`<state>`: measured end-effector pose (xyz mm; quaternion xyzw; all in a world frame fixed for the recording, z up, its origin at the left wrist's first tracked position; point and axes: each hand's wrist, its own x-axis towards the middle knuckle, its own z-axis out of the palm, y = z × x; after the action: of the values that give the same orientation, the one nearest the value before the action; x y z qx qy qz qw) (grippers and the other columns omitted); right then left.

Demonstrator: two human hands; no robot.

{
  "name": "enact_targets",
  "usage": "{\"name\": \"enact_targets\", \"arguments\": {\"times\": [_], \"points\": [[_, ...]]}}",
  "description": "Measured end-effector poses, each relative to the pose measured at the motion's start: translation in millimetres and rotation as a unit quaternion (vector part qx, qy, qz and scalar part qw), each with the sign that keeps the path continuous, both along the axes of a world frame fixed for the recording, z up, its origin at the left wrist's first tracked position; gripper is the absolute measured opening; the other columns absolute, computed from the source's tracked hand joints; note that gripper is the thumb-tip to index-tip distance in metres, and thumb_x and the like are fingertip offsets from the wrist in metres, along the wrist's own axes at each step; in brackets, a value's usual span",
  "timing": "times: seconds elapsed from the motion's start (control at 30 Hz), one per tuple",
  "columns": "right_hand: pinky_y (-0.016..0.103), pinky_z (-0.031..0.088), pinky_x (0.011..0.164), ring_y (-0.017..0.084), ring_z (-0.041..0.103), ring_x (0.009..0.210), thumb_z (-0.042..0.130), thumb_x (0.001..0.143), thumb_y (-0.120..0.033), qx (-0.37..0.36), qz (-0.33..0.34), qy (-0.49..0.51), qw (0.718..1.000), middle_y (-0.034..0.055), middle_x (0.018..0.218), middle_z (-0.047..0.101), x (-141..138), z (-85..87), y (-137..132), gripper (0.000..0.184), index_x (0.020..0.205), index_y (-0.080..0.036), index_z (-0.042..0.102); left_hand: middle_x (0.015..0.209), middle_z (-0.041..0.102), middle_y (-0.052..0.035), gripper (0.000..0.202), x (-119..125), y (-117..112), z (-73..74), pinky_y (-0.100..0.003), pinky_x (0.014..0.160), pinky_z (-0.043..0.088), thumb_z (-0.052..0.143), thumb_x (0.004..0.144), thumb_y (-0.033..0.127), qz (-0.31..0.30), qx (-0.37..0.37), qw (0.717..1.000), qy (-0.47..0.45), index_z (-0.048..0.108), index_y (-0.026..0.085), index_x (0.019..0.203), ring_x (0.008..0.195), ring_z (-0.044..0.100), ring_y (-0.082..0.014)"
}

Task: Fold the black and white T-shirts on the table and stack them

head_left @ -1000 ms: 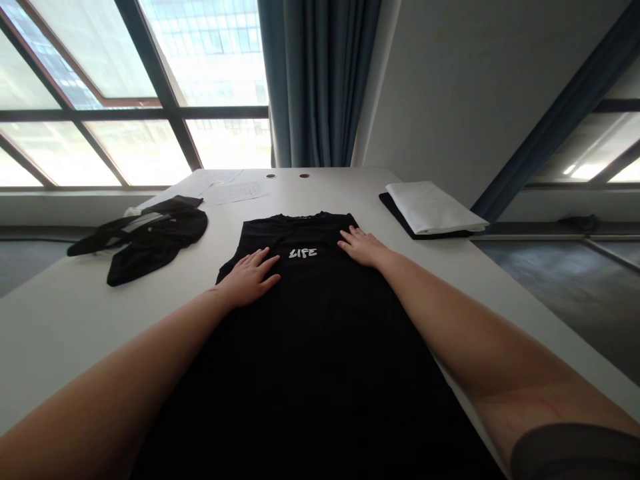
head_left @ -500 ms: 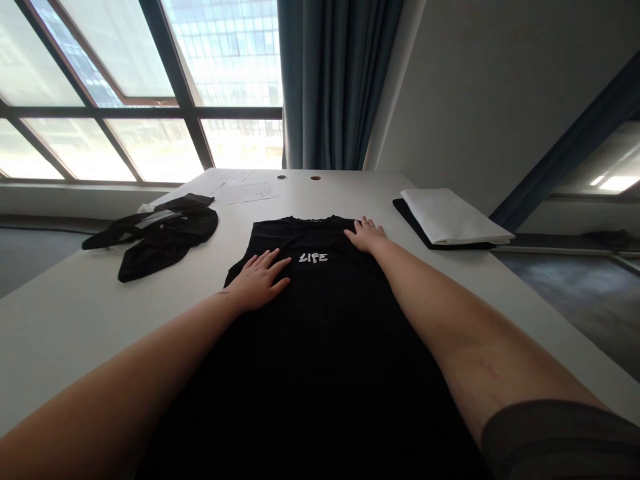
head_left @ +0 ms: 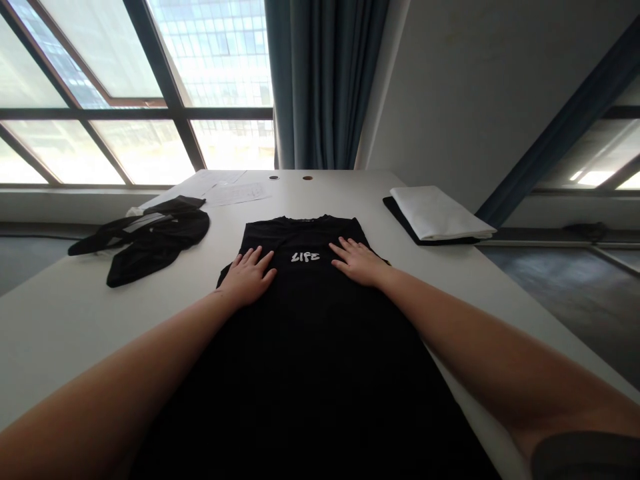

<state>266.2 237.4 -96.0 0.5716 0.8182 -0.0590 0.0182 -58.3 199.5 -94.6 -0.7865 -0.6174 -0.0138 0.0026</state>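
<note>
Head view: a black shirt point(head_left: 310, 360) lies flat on a white table point(head_left: 340, 193), running from mid-frame to the bottom edge. The left hand point(head_left: 249, 277) and right hand point(head_left: 360, 262) rest on it, fingers open and spread, either side of its white lettering point(head_left: 305, 257). Dark clothing point(head_left: 165, 243) lies mid-left; folded white cloth point(head_left: 440, 212) sits right of centre.

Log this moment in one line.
left grip: open on black shirt; right grip: open on shirt; white print: between grips; folded white cloth: right of shirt
</note>
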Motion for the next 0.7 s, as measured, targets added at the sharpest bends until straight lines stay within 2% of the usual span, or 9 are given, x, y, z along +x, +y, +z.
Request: {"name": "enact_targets", "arguments": {"times": [0.23,0.43,0.57,0.63,0.7], "points": [[0.059,0.015,0.129,0.039,0.016,0.162,0.028,0.107,-0.065,-0.004,-0.022,-0.001,1.0,0.0027,0.178,0.012,-3.4,1.6,13.0,0.067,0.169,-0.041,0.022,0.175,0.026,-0.0088,0.064,2.3,19.6,-1.6,-0.051,0.131,0.018,0.035,0.108,0.053,-0.015,0.002,1.0,-0.013,0.036,0.027,0.167,0.162,0.021,-0.0317],[0.053,0.017,0.13,0.035,0.019,0.162,0.028,0.107,-0.062,0.023,-0.021,0.017,0.999,0.006,0.177,0.016,3.5,-3.3,12.2,0.069,0.169,-0.032,0.029,0.173,0.03,-0.0092,0.062,1.7,20.6,-0.7,-0.051,0.13,0.021,0.035,0.108,0.051,-0.025,0.015,0.999,-0.021,0.041,0.026,0.165,0.161,0.025,-0.0324],[0.05,0.02,0.13,0.034,0.021,0.161,0.032,0.108,-0.056,0.053,-0.001,0.013,0.999,0.0121,0.175,0.022,9.7,-2.6,-26.4,0.068,0.167,-0.023,0.035,0.173,0.032,-0.0099,0.06,-13.7,-6.4,-0.7,-0.05,0.131,0.022,0.038,0.108,0.049,-0.067,0.027,0.997,-0.016,0.046,0.025,0.162,0.161,0.023,-0.033],[0.054,0.019,0.13,0.035,0.018,0.162,0.036,0.108,-0.054,0.075,0.025,0.01,0.997,0.0133,0.174,0.023,9.8,-1.5,-60.3,0.066,0.165,-0.021,0.041,0.173,0.031,-0.0093,0.058,-25.7,-31.5,-0.1,-0.051,0.131,0.02,0.041,0.108,0.048,-0.124,0.045,0.991,-0.012,0.05,0.024,0.16,0.162,0.021,-0.033],[0.056,0.017,0.13,0.034,0.02,0.161,0.039,0.108,-0.053,0.072,0.082,0.018,0.994,0.0133,0.173,0.026,8.5,0.1,-99.2,0.065,0.164,-0.021,0.042,0.173,0.031,-0.0074,0.058,-37.6,-63.3,1.2,-0.051,0.132,0.021,0.043,0.108,0.05,-0.198,0.042,0.979,-0.014,0.048,0.026,0.16,0.161,0.024,-0.0309]]}}
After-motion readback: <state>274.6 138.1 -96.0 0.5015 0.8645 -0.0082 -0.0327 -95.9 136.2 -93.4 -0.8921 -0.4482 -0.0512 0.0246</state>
